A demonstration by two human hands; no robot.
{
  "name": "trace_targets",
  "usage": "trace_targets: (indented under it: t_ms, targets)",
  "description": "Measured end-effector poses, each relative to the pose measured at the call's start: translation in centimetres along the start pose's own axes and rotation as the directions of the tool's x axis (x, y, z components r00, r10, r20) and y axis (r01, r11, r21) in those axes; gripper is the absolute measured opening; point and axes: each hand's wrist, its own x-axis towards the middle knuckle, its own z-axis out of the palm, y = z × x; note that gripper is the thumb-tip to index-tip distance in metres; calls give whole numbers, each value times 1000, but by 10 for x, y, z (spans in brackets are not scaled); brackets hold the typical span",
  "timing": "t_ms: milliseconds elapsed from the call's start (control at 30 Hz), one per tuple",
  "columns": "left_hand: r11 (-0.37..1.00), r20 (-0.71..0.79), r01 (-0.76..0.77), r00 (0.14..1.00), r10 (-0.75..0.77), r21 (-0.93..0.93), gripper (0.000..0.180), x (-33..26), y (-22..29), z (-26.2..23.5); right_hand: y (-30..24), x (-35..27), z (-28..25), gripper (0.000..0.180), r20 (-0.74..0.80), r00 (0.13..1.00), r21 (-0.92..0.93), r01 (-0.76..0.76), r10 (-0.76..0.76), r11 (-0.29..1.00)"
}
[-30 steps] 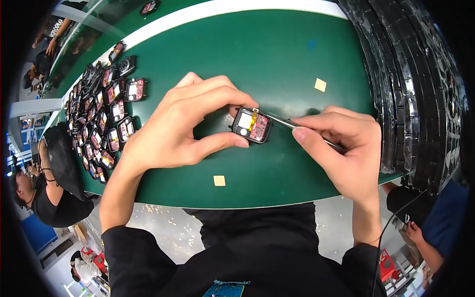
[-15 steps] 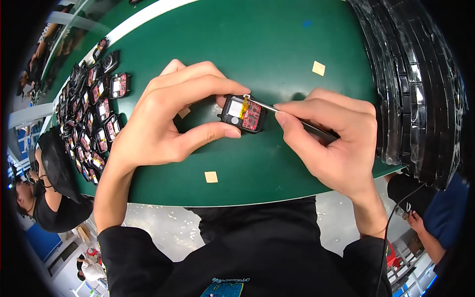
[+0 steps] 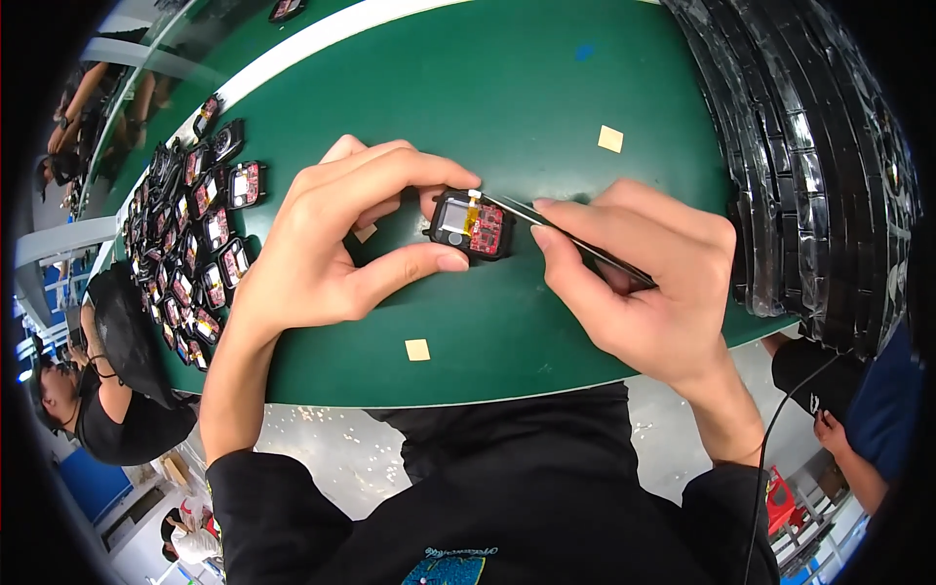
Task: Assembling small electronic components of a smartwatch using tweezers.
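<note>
Between the thumb and fingers of my left hand (image 3: 361, 224) sits a small black device case (image 3: 470, 224), held a little above the green table. Its open face shows a red circuit board, a silvery-white rectangular part and a yellow flex strip with a white end at the top edge. My right hand (image 3: 648, 268) pinches a pair of metal tweezers (image 3: 575, 239) between thumb and fingers. The tweezer tips are slightly apart and lie beside the upper edge of the case, near the white end; whether they touch it I cannot tell.
A heap of similar open cases (image 3: 190, 244) lies at the left. Stacked black plastic trays (image 3: 780, 166) line the right side. Pale square stickers (image 3: 417, 350) dot the green table (image 3: 517, 331). People sit at both sides, one in black (image 3: 127, 409) at the left.
The tweezer tips have spread apart at the white end of the yellow strip. My left hand still holds the case. The whole view has shifted slightly.
</note>
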Motion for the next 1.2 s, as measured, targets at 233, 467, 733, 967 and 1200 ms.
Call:
trace_targets:
  t_ms: [233,467,733,967,1200]
  targets:
    - [999,20,-36,999,36,6,55,3,-5,-2,2,-1,7,23,-17,985,-128,168,-172,977]
    - [999,54,-19,998,21,-39,57,3,-11,-7,3,-1,7,20,14,994,-23,105,-104,994]
    - [997,160,-9,987,20,-74,58,2,-11,-13,2,-2,1,14,95,995,109,-28,18,994]
    - [997,152,-54,986,63,-63,58,5,-12,-12,2,0,-1,13,122,992,105,-43,30,994]
    - [994,162,-99,981,105,-42,54,8,-10,-12,2,0,0,14,125,992,118,-30,16,993]
